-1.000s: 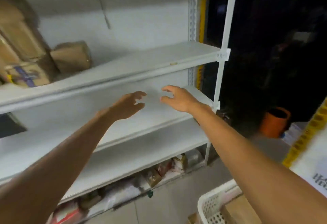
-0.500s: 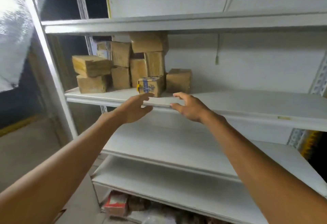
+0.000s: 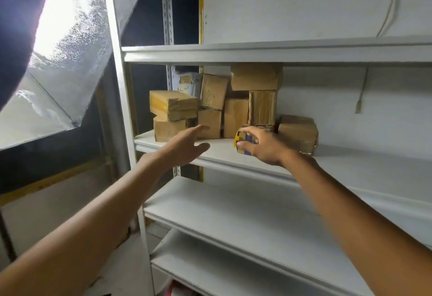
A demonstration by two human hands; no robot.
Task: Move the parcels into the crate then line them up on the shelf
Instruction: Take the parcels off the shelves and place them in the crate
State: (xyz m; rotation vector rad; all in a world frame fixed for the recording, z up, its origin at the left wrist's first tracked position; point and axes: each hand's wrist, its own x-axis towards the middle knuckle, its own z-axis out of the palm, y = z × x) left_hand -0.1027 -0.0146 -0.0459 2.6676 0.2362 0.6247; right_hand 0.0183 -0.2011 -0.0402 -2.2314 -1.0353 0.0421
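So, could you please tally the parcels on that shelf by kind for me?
Brown cardboard boxes: 8
Small box with blue and yellow tape, gripped by the right hand: 1
Grey mailer bag: 1
Total in view: 10

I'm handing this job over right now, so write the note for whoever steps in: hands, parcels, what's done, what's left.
The left hand is open, reaching toward the pile of parcels and holding nothing.
The right hand has fingers and thumb curled round the small taped parcel at the front of the pile; it looks not yet lifted.
The pile is heaped at the left end of the shelf. The crate is not in view.
Done: nothing visible.
Left: move every parcel into the crate, then line them up on the shelf.
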